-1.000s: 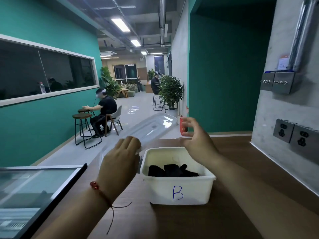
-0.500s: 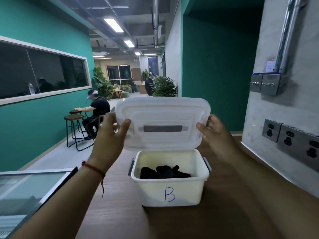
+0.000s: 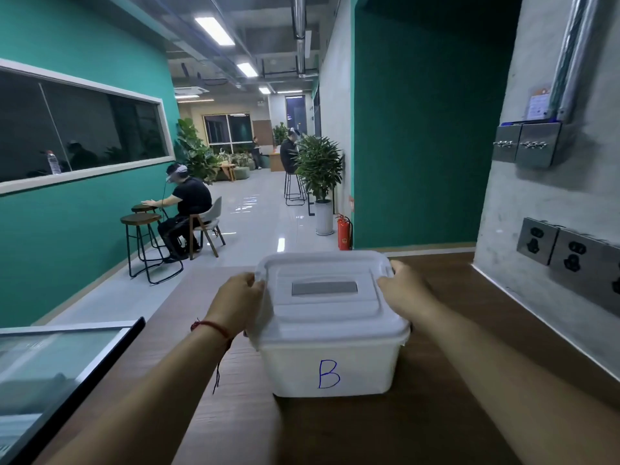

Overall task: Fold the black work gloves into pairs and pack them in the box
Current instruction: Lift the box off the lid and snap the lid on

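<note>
Head view: left hand (image 3: 239,305), right hand (image 3: 404,292) fingers clasp lid (image 3: 327,290) sides.

Ceiling strip lights (image 3: 214,30) brighten the far corridor and glare off its glossy floor (image 3: 248,209), the near wooden counter (image 3: 369,431) sits dimmer, and wide-angle distortion bends the slightly soft edges.
</note>
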`<state>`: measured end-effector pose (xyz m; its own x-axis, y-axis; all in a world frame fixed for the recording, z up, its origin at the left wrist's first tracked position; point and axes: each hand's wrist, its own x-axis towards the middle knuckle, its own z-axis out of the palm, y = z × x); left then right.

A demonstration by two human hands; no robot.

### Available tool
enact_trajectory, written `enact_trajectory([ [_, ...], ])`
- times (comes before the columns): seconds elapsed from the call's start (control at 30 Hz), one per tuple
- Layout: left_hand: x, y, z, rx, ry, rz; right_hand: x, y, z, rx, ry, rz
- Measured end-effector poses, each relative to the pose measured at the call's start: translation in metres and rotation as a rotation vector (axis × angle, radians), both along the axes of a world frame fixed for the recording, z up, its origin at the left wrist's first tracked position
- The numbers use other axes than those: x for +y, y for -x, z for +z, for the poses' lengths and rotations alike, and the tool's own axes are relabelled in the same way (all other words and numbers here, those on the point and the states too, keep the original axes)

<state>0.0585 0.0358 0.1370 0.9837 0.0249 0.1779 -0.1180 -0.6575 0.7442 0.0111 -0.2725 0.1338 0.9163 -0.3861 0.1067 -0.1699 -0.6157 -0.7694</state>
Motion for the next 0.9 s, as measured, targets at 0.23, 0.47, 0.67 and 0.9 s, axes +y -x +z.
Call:
enact_trajectory([
  [0.23,-0.001,-0.015,-0.028,0.104,-0.131,0.016,0.002,-0.006,-0.023,0.13,0.223,-0.067],
  [0.47,-0.005,-0.008,-0.031,0.133,-0.162,-0.002,-0.002,-0.004,-0.037,0.186,0.346,-0.069],
  [0.67,-0.012,0.003,-0.028,0.121,-0.09,-0.009,-0.004,-0.01,-0.037,0.193,0.142,-0.027],
  [0.9,-0.022,0.021,-0.025,-0.172,-0.524,0.041,-0.003,-0.006,-0.035,0.173,0.006,-0.017],
])
